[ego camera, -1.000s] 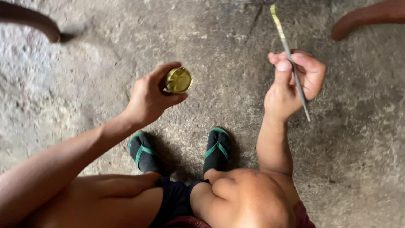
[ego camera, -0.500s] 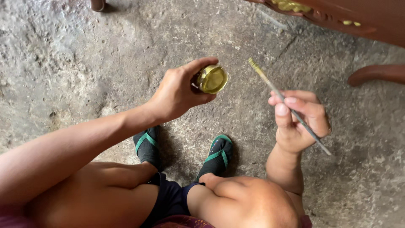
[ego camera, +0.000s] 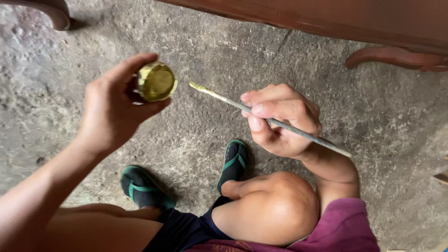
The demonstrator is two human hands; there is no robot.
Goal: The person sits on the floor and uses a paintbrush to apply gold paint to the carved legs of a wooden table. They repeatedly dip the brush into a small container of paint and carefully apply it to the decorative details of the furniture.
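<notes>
My left hand [ego camera: 114, 109] grips a small round jar of gold-yellow paint [ego camera: 155, 82], its open top facing the camera. My right hand [ego camera: 280, 121] holds a thin grey-handled paintbrush [ego camera: 233, 102] like a pen. The brush's gold-tipped bristles point left and sit a short way to the right of the jar, not touching it. I am squatting, with both knees and my feet in dark sandals with green straps below the hands.
Rough grey concrete floor [ego camera: 224, 51] lies under me. A reddish-brown wooden furniture piece [ego camera: 354, 18] spans the top, with one curved leg [ego camera: 396, 57] at the right and another curved leg [ego camera: 53, 11] at the top left.
Both hands have come up closer to the camera. The brush has swung down from pointing up to pointing left at the jar. The view has tilted toward the furniture.
</notes>
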